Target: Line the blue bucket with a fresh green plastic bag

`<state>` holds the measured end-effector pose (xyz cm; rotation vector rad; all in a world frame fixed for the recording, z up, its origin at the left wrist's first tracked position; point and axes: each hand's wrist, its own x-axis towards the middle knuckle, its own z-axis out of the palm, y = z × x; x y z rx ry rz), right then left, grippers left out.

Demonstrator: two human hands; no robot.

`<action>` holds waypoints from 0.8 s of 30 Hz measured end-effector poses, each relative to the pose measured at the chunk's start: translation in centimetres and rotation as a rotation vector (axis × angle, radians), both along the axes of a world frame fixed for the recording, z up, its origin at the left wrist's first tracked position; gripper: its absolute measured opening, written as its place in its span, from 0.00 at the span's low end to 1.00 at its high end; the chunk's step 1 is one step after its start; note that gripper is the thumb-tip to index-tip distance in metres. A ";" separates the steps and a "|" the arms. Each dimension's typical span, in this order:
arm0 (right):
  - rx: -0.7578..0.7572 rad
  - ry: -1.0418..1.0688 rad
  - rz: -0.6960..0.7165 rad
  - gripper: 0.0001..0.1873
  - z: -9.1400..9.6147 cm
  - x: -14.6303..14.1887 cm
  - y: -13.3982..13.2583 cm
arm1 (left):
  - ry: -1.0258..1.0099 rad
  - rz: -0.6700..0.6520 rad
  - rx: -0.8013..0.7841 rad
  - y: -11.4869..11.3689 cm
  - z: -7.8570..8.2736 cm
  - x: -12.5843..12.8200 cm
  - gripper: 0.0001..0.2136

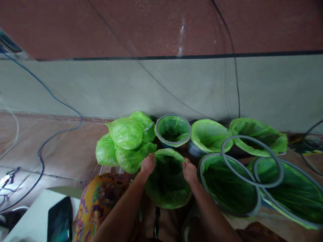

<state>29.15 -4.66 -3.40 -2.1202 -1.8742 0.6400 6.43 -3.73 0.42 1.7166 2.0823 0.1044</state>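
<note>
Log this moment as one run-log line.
left hand: grips green liner | right hand: grips liner's opposite edge | grey ring: across lined bins

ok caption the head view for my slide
Left hand and right hand grip an open green bag beside green-lined bins.

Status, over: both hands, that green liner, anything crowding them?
Left hand and right hand gripping green liner, opposite sides. Liner mouth open. Bulging green bags close beside left hand; gray ring off right.
</note>
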 end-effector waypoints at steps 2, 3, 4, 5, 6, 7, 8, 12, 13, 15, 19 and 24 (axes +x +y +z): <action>-0.023 -0.048 0.008 0.15 -0.3 0.0 -0.3 | -0.011 0.008 -0.029 -0.5 -0.7 0.0 0.17; -0.038 -0.068 0.013 0.15 -0.3 0.1 -0.4 | -0.014 0.014 -0.033 -0.7 -0.8 0.0 0.16; -0.057 -0.083 0.019 0.15 -0.3 0.1 -0.5 | -0.015 0.017 -0.040 -0.8 -0.8 -0.1 0.16; -0.074 -0.092 0.023 0.15 -0.3 0.2 -0.5 | -0.015 0.021 -0.048 -0.9 -0.6 -0.3 0.17; -0.081 -0.094 0.022 0.16 -0.2 0.2 -0.5 | -0.012 0.025 -0.056 -0.8 -0.4 -0.5 0.18; -0.069 -0.089 0.021 0.18 -0.1 0.3 -0.4 | -0.007 0.031 -0.063 -0.7 -0.1 -0.7 0.20; -0.036 -0.078 0.020 0.21 0.1 0.4 -0.2 | -0.002 0.033 -0.062 -0.4 0.2 -0.8 0.22; 0.196 0.008 0.079 0.25 1.6 0.1 1.9 | -0.061 -0.010 0.069 1.6 1.5 -0.7 0.30; 0.230 0.038 0.119 0.24 2.0 -0.2 2.7 | -0.097 -0.041 0.125 2.2 1.6 -0.5 0.27; 0.244 0.078 0.237 0.22 2.5 -0.9 4.4 | -0.161 -0.139 0.197 3.4 1.6 -0.1 0.20; 0.114 0.068 0.487 0.21 1.9 -2.1 6.5 | -0.193 -0.363 0.076 4.4 0.5 -0.1 0.16; 0.018 0.031 0.526 0.20 0.3 -2.3 6.5 | -0.137 -0.361 -0.024 3.8 -1.3 -0.3 0.16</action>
